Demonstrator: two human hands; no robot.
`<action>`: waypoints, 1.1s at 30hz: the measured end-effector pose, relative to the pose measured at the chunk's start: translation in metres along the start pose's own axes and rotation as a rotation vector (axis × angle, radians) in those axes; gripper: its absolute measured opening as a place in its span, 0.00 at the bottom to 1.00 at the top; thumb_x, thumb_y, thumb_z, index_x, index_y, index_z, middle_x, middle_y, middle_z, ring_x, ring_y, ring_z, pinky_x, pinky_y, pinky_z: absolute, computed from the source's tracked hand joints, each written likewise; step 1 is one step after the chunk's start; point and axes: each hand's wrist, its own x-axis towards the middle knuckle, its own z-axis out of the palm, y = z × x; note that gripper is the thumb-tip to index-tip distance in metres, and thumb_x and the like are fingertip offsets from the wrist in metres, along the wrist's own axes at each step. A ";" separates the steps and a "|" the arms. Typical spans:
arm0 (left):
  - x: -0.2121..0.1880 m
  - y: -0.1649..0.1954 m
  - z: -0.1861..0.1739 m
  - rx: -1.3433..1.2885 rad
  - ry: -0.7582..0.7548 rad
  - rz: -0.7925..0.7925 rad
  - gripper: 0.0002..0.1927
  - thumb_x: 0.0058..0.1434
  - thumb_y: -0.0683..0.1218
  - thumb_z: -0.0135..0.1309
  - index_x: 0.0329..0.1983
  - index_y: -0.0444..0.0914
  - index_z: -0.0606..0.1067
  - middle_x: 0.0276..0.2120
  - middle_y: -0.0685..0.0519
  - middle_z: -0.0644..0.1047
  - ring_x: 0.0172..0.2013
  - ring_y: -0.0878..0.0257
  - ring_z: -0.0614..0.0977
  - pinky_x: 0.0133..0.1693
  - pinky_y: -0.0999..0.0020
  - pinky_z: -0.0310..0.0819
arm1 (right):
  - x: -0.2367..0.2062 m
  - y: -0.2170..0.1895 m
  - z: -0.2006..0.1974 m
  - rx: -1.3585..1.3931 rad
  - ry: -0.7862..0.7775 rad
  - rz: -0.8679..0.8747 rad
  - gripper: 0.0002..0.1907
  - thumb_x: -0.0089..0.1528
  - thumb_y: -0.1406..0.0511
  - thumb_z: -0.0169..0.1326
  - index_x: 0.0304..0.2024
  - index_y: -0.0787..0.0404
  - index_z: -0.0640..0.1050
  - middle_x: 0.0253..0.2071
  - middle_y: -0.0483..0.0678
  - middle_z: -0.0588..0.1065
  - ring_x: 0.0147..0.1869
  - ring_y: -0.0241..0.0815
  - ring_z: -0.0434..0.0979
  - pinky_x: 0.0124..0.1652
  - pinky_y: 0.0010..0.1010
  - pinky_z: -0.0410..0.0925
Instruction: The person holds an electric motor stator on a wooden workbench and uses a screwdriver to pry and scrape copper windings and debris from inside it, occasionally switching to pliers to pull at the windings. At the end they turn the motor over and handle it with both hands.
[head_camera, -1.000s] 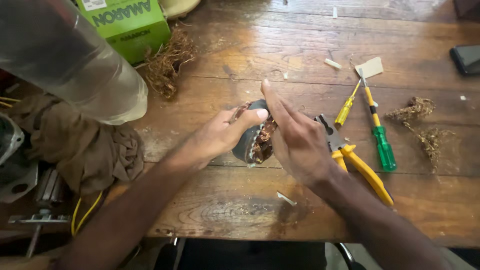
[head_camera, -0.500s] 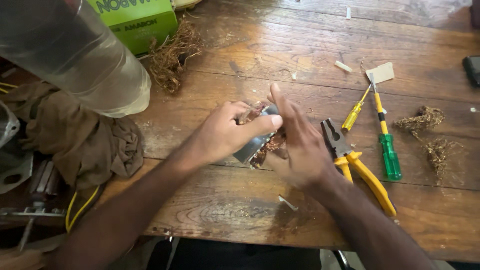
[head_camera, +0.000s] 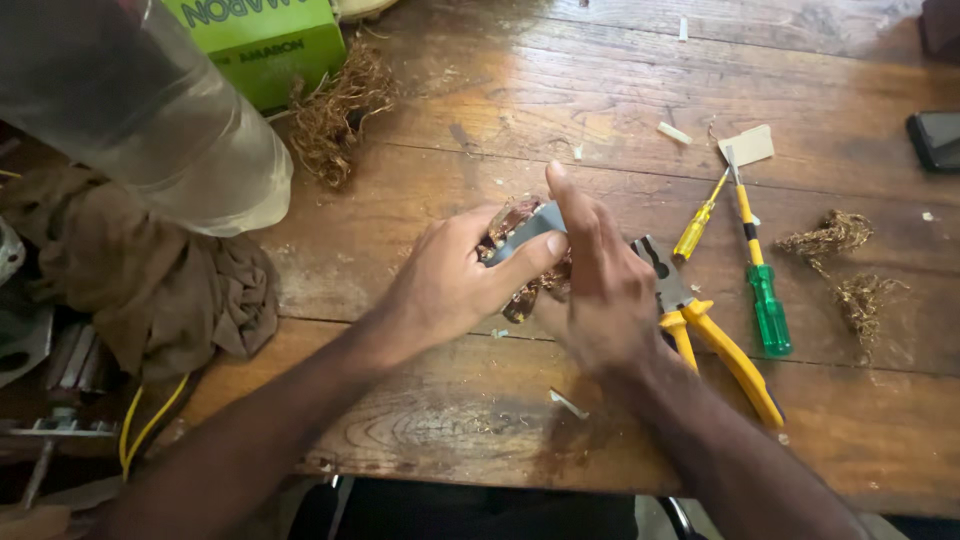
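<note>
Wire-filled metal part (head_camera: 525, 245) (2 hands (head_camera: 450, 285))

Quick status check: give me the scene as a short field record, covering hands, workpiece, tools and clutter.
left hand: grips the grey metal part
right hand: flat against the part, fingers extended
part: holds tangled copper wire
pliers: yellow handles, lying right of the hands
screwdrivers: yellow and green, on the wooden table
clutter: wire scraps, green box, brown cloth, clear plastic bottle
</note>
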 end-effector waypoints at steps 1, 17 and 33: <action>0.000 -0.001 0.001 -0.012 0.018 0.051 0.28 0.62 0.67 0.48 0.36 0.39 0.79 0.26 0.54 0.78 0.27 0.65 0.81 0.29 0.67 0.74 | 0.000 0.000 0.001 -0.014 0.003 -0.004 0.54 0.52 0.72 0.66 0.76 0.58 0.51 0.55 0.60 0.74 0.49 0.55 0.81 0.45 0.42 0.76; 0.001 -0.017 0.004 0.046 0.003 0.018 0.27 0.61 0.66 0.50 0.32 0.39 0.80 0.20 0.56 0.78 0.21 0.69 0.81 0.23 0.68 0.73 | -0.003 0.004 -0.006 -0.080 -0.027 -0.022 0.49 0.54 0.74 0.64 0.75 0.59 0.57 0.52 0.60 0.75 0.46 0.54 0.80 0.43 0.43 0.74; 0.017 -0.040 -0.009 -0.245 -0.088 -0.041 0.30 0.68 0.63 0.47 0.42 0.32 0.82 0.27 0.51 0.82 0.27 0.68 0.83 0.30 0.71 0.78 | -0.002 0.022 -0.032 0.593 0.180 -0.149 0.43 0.62 0.74 0.55 0.77 0.57 0.53 0.74 0.54 0.61 0.79 0.46 0.60 0.70 0.36 0.65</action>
